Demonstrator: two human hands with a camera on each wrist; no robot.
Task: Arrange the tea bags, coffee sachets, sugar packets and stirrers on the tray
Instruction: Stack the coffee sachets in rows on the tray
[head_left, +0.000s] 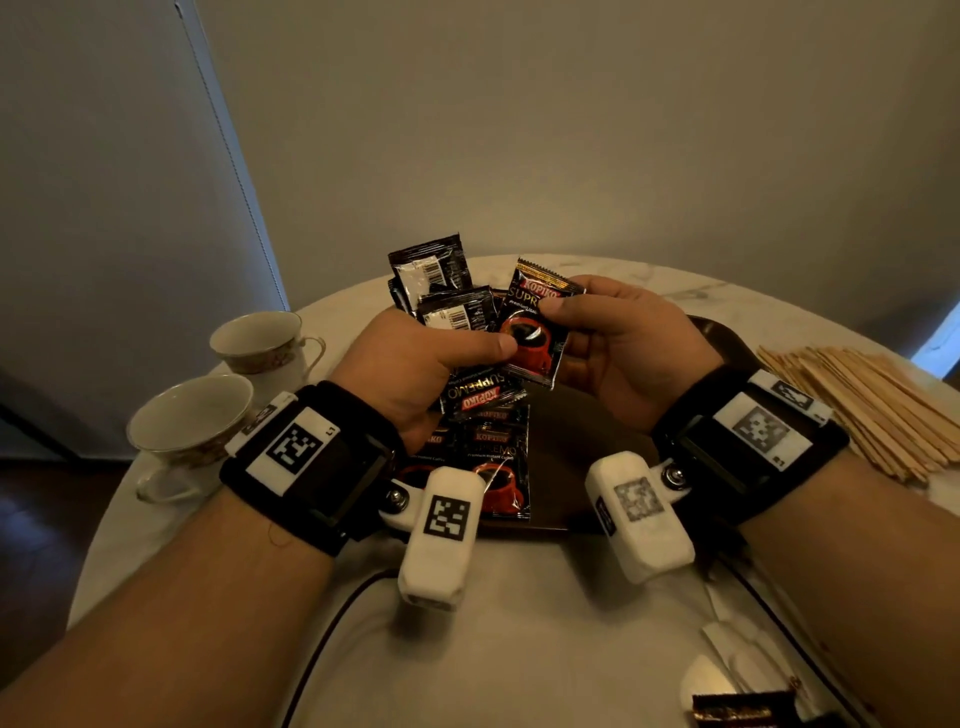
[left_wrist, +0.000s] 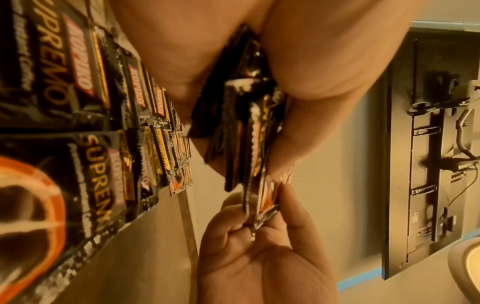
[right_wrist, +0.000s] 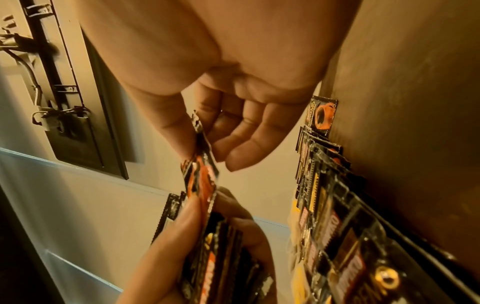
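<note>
Both hands on one Kopiko Supremo sachet (head_left: 535, 326)
Right hand (head_left: 631, 345) pinches its top; left hand (head_left: 415, 358) grips a fanned sachet stack (head_left: 447, 291), thumb on it.

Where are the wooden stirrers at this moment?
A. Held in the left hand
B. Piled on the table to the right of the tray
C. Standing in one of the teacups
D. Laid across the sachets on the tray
B: the wooden stirrers lie in a loose pile on the table, right of the dark tray, while both hands hold coffee sachets.

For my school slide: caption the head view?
Both hands, left and right, hold a coffee sachet above the tray.
</note>
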